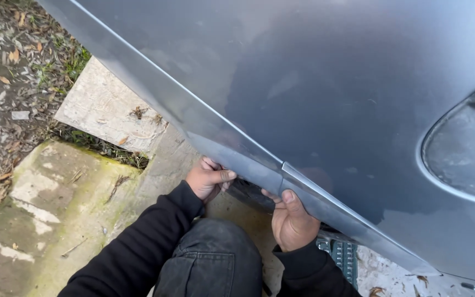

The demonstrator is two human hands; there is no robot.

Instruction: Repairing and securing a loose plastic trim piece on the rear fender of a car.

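Left hand (209,179) grips lower edge of one grey car panel (325,93), thumb on top. Right hand (291,221) grips same edge further along. One knee (215,256) between arms. Two concrete slabs (103,107) beyond, on ground.

Left of the left hand (210,179) lies a concrete slab (56,203), worn pale in patches and green with moss along its far edge. Beyond it, further out from that hand, a pale flat slab (108,107) rests at a slant; it may be board or stone. A thin strip of grass (100,144) runs between the two. Farther left, dry leaves (6,66) are strewn over dark soil, with a small pale scrap (20,115) among them. Just right of the right hand (291,223), low down, a ridged metal plate (344,256) shows.
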